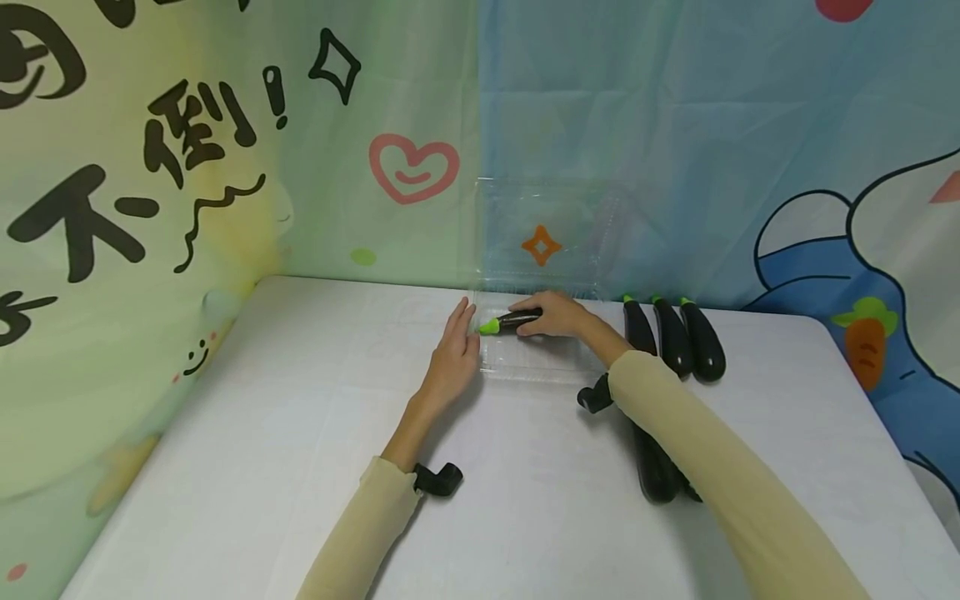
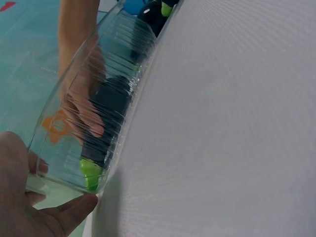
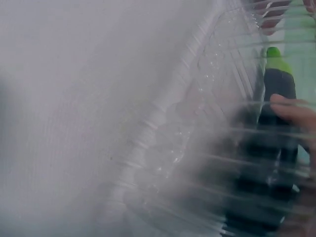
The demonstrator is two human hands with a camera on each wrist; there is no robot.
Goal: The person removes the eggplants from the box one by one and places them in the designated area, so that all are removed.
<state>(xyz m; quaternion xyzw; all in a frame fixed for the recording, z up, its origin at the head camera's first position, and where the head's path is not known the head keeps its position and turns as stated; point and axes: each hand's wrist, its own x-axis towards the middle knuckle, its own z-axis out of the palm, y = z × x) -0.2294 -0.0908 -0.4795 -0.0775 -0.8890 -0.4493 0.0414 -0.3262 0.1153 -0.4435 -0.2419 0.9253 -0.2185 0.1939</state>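
Note:
A clear plastic clamshell box [image 1: 536, 368] lies on the table with its lid [image 1: 551, 200] raised at the back. Inside it, my right hand [image 1: 557, 315] grips a dark eggplant [image 1: 521, 318] with a bright green stem end pointing left. Through the ribbed wall, the left wrist view shows this eggplant [image 2: 106, 118] low in the box. My left hand [image 1: 452, 354] rests against the box's left end, fingers mostly straight. In the right wrist view, the thumb of my right hand [image 3: 296, 111] lies across the eggplant [image 3: 280, 86], and the box wall blurs the rest.
Three eggplants [image 1: 702, 342] lie side by side right of the box, partly behind my right sleeve. More eggplants [image 1: 654, 467] lie nearer, half hidden under that forearm. The white table [image 1: 300, 483] meets a printed cloth backdrop [image 1: 675, 167] just behind the box.

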